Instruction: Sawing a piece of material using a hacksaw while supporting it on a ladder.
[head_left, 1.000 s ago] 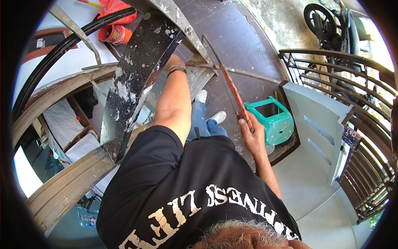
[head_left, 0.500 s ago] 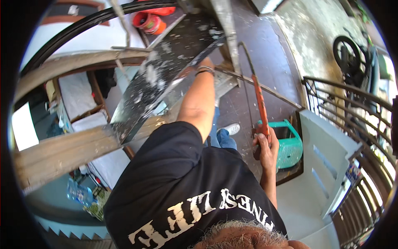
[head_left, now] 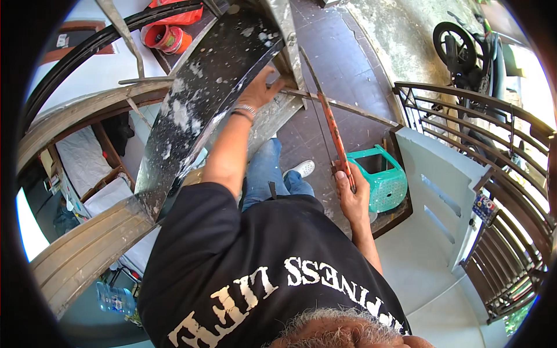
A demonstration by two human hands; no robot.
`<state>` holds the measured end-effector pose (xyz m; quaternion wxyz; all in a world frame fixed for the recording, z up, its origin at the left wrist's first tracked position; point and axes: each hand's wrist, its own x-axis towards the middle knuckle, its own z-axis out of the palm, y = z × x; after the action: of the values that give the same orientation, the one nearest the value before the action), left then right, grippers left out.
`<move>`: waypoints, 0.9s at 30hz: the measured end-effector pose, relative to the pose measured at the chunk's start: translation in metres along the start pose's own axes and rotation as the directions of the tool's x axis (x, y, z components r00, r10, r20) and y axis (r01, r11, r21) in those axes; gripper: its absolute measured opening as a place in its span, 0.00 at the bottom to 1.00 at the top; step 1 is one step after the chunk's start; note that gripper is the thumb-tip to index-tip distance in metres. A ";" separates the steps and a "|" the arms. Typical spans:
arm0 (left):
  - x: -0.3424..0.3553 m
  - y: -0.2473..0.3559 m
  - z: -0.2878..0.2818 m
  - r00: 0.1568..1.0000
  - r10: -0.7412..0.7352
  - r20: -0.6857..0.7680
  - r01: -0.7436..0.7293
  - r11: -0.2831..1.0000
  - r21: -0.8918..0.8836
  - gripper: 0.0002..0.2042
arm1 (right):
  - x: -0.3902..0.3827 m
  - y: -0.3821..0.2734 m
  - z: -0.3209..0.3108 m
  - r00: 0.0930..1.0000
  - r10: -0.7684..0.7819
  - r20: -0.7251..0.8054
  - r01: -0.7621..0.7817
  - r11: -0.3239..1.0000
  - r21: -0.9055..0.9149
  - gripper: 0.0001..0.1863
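My right hand (head_left: 353,191) is closed around the handle of a hacksaw (head_left: 333,129) with a worn orange frame. The saw points away from me, its far end beside an upright metal-grey post (head_left: 285,35). My left hand (head_left: 259,93) reaches forward with thumb and fingers apart, near the lower edge of a long black plank (head_left: 200,95) spattered with white paint. Whether the fingertips touch the plank or post I cannot tell. A wooden strip (head_left: 348,106) runs across the floor side, from near the post toward the low wall.
A green plastic stool (head_left: 386,188) stands right of my right hand, by a low pale wall (head_left: 432,168). Dark railings (head_left: 464,113) and a motorbike (head_left: 464,52) are farther right. A worn wooden beam (head_left: 93,243) crosses at left. Red buckets (head_left: 165,39) sit at the back left.
The view has shifted, so most things sit farther left. My left hand, partly hidden at the plank's edge before, now shows with fingers spread. The hacksaw's far end is nearer the post.
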<state>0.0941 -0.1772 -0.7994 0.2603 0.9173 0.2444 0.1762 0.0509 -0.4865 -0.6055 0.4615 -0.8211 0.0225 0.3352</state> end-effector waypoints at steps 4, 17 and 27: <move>-0.001 -0.023 -0.017 0.865 0.391 0.313 -0.370 0.920 -0.126 0.27 | -0.003 -0.003 -0.001 0.999 -0.048 0.001 0.048 0.999 -0.010 0.18; -0.018 -0.038 -0.001 0.863 0.406 0.300 -0.458 0.879 0.130 0.30 | -0.019 -0.010 0.003 0.999 0.008 0.033 -0.009 1.000 0.017 0.17; -0.019 -0.035 0.012 0.857 0.433 0.280 -0.479 0.870 0.118 0.30 | 0.051 -0.003 0.036 0.989 -0.146 -0.028 0.145 0.989 -0.026 0.14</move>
<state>0.0712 -0.1664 -0.8323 0.1536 0.9835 0.0006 0.0957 0.0722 -0.4428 -0.6455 0.4745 -0.8309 -0.0344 0.2886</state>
